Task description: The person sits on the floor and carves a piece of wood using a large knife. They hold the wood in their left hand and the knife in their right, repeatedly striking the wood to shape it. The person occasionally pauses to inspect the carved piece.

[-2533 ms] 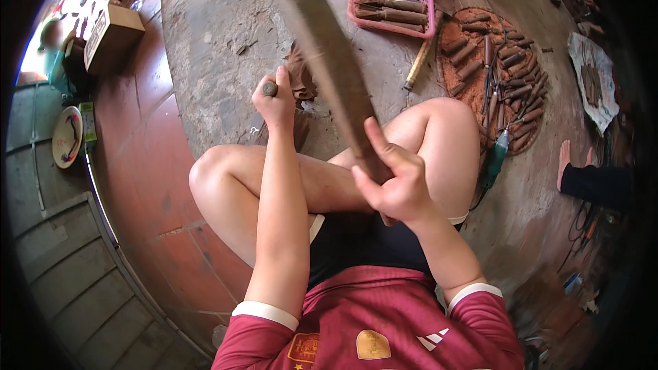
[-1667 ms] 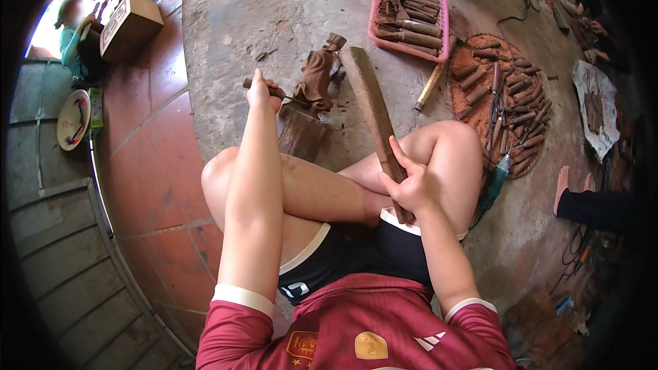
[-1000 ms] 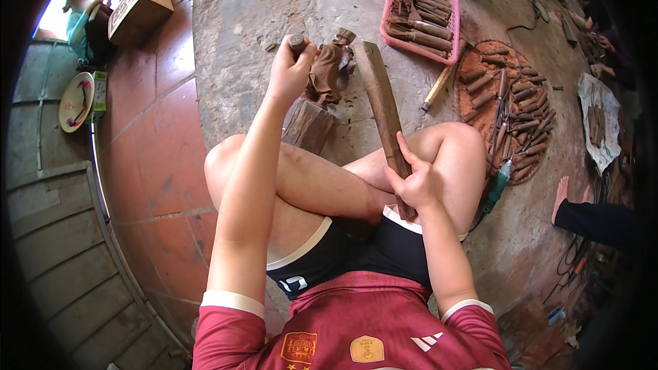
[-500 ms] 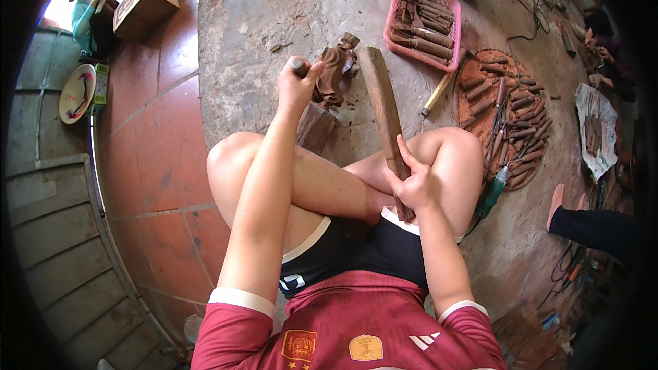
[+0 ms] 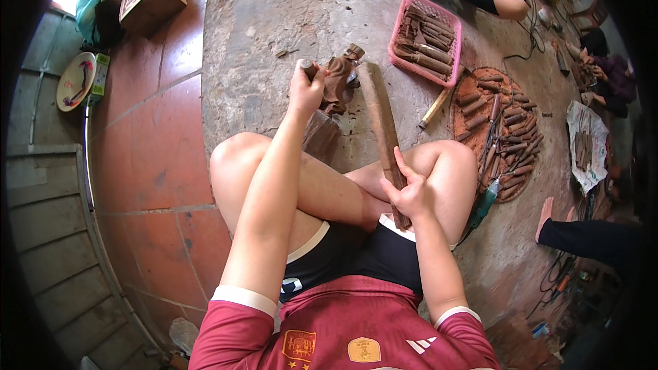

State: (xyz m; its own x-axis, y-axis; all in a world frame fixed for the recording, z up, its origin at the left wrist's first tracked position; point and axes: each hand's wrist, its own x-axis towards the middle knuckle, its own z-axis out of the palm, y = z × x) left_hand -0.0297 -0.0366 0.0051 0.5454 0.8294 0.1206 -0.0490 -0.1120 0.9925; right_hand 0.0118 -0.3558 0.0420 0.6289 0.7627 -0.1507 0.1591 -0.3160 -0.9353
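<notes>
My left hand (image 5: pixel 305 92) is closed around a round wooden tool handle (image 5: pixel 309 68), probably a chisel's; its blade is hidden. Just beyond and to the right of that fist, touching or nearly so, is a curvy carved piece of dark wood (image 5: pixel 336 88). Below the carving a squared wooden block (image 5: pixel 320 136) sits on the floor by my left shin. My right hand (image 5: pixel 410 188) grips the lower part of a long, thick wooden bar (image 5: pixel 378 109), with the index finger stretched along it. The bar's near end lies against my shorts, and its far end points at the carving.
A pink basket (image 5: pixel 456 41) of wooden-handled tools stands far right. Nearer are a stick-like handle (image 5: pixel 436 106) and a round pile of handled tools (image 5: pixel 507 130) on reddish dust. A green power tool (image 5: pixel 488 199) lies by my right knee. Other people sit around the edges.
The whole view has shifted slightly. My left hand has come a little closer to the carving, and the tool handle in it leans differently. The bar stays in my right hand.
</notes>
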